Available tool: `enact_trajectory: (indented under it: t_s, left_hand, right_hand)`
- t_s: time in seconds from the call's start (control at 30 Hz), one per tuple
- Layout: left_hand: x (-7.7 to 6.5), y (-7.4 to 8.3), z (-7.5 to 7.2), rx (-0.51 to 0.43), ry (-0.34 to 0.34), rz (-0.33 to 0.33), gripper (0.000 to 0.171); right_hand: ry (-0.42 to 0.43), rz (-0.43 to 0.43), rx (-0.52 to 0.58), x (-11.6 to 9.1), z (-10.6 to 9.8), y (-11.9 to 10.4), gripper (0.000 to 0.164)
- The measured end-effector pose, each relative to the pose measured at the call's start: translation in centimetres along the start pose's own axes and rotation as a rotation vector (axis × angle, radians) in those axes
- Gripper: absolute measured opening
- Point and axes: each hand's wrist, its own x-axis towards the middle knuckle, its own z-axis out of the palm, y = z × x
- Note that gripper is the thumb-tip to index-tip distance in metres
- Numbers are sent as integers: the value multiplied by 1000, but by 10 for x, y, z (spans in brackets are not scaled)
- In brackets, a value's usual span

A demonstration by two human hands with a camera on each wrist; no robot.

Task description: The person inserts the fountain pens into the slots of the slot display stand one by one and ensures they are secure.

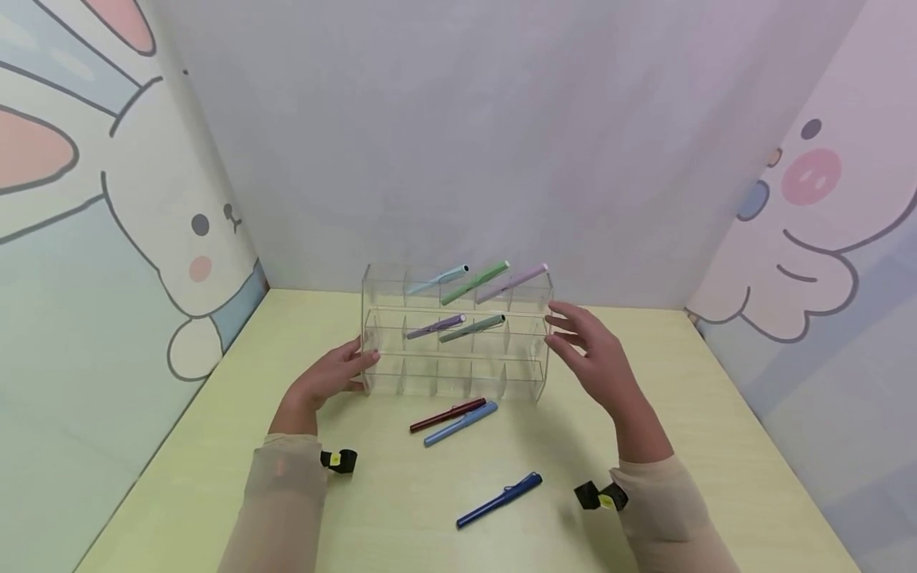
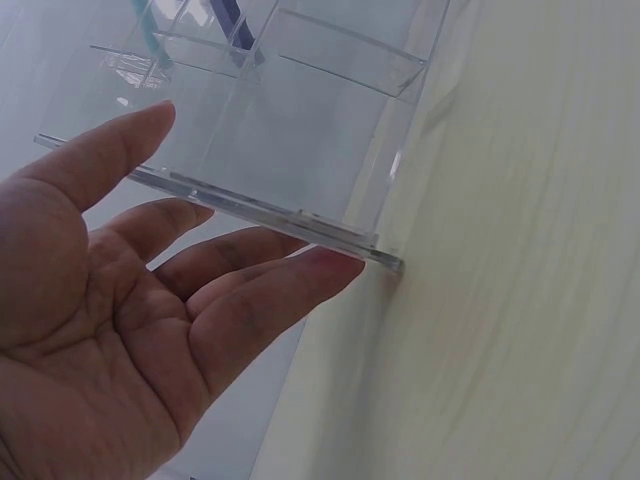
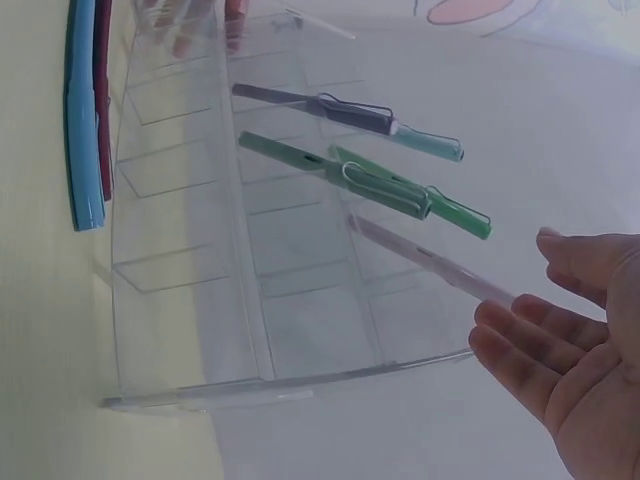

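The clear rack [image 1: 454,358] stands upright in the middle of the frame, on the pale worktop [image 1: 401,509]. The left hand [image 1: 333,374] grasps its left side panel between thumb and fingers, probably to steady it. The right hand [image 1: 595,358] is released, fingers extended at the right panel; whether they touch it I cannot tell.

Dividers keep the light blue pen [image 1: 438,280], green pen [image 1: 476,283] and lilac pen [image 1: 512,284] apart on the top tier, likewise the purple pen [image 1: 436,326] and grey-green pen [image 1: 473,328] on the middle one. All lean toward the upper right, seemingly because they outreach their slots. Below the rack, the dark red pen [image 1: 448,415] and blue pen [image 1: 461,423] lie side by side, their clips perhaps preventing rolling; the navy pen [image 1: 499,500] lies apart at lower centre.

Counted: one rack, three tiers, five slots per tier; eight pens, five racked, three on the worktop; two hands.
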Motion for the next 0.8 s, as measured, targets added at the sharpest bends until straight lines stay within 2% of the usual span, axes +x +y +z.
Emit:
enact_trajectory:
  t_s: [0.1,0.17,0.37,0.47,0.63,0.8]
  left_hand:
    - [0,0,0,-9,-4,10,82]
    - [0,0,1,-12,-4,16,79]
    - [0,0,1,-8,4,4,76]
    - [0,0,1,1,9,-3,79]
    - [-1,1,0,0,8,0,87]
    - [-1,2,1,1,8,-7,82]
  right_hand:
    - [-40,42,-33,-10,-6,-1,52]
    - [-104,73,-46,-17,-9,-2,55]
    - [-393,166,-80,-36,-7,-5,58]
    - [-522,200,-88,-43,-3,-5,54]
    - [-680,207,-117,-49,10,-2,43]
    - [-828,220,-173,-57,27,-1,38]
